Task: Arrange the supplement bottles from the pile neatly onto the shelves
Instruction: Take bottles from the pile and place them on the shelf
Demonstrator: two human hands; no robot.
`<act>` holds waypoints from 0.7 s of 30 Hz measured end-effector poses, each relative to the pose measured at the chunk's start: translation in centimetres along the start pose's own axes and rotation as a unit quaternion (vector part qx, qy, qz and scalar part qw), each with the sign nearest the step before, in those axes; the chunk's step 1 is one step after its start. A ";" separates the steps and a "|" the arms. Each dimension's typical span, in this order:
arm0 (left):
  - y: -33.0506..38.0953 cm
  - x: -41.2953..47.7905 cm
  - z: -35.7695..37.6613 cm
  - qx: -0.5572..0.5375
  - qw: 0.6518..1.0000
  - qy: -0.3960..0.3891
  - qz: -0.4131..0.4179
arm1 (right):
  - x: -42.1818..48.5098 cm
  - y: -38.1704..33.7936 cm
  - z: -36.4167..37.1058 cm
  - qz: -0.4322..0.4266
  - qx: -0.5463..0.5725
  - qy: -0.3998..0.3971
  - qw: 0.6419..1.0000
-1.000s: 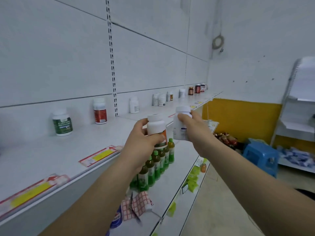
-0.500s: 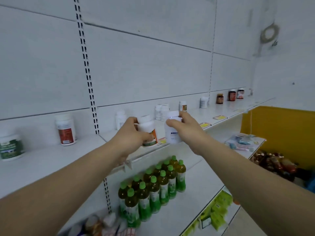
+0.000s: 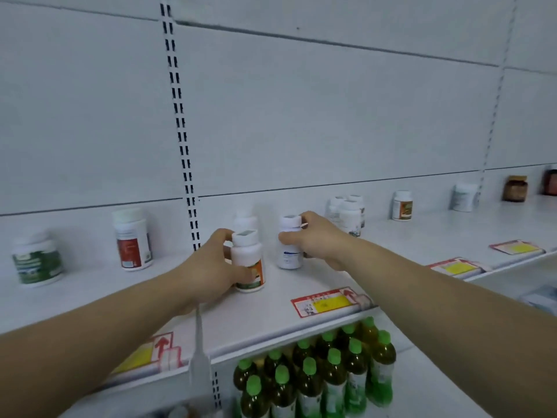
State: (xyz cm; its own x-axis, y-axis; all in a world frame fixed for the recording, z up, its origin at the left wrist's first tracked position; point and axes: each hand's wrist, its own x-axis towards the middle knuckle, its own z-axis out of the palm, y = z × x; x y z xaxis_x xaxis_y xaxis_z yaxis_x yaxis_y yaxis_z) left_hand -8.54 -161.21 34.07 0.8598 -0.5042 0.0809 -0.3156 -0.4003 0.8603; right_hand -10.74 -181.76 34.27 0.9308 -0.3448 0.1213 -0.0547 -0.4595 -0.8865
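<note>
L bottle (image 3: pixel 247 260) & R bottle (image 3: pixel 290 247) stand side by side on shelf (image 3: pixel 271 316); 3rd bottle (image 3: pixel 245 219) just behind L one; drinks (image 3: pixel 316 372) below shelf.

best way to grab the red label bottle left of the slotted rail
Probably take the red label bottle around its cylindrical body below the cap, coming from the front shelf edge: it stands upright near the back wall with free space on both sides.

Left hand (image 3: pixel 211 267) grips an orange-labelled bottle (image 3: pixel 247 254) upright on the white shelf (image 3: pixel 271 306). Right hand (image 3: pixel 319 239) holds a blue-labelled bottle (image 3: pixel 288 251) near it at two o'clock, the two bottles apart. Green-capped drinks (image 3: pixel 331 372) stand on the level below, at five o'clock.
</note>
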 end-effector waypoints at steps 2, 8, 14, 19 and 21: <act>-0.1 0.2 0.4 0.015 1.000 0.014 -0.005 | 1.8 0.2 0.3 -0.017 -0.028 -0.018 0.999; 1.0 1.4 2.7 0.066 0.994 0.070 -0.048 | 7.5 0.1 0.9 -0.052 -0.086 -0.104 0.989; 2.4 2.1 4.9 0.073 0.986 0.123 -0.085 | 9.9 1.1 1.2 -0.104 -0.148 -0.099 0.978; 2.5 2.5 5.6 0.082 0.981 0.147 -0.095 | 9.7 1.6 1.2 -0.128 -0.170 -0.094 0.973; 2.6 2.7 5.6 0.087 0.981 0.144 -0.093 | 9.2 1.6 1.1 -0.129 -0.170 -0.096 0.972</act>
State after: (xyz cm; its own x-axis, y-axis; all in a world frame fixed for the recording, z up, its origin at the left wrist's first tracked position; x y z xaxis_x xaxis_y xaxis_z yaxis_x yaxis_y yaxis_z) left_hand -9.28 -167.93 33.67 0.9791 -0.1822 0.0904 -0.1838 -0.6020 0.7771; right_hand -1.83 -184.79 33.47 0.9779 -0.0385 0.2053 0.1031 -0.7657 -0.6349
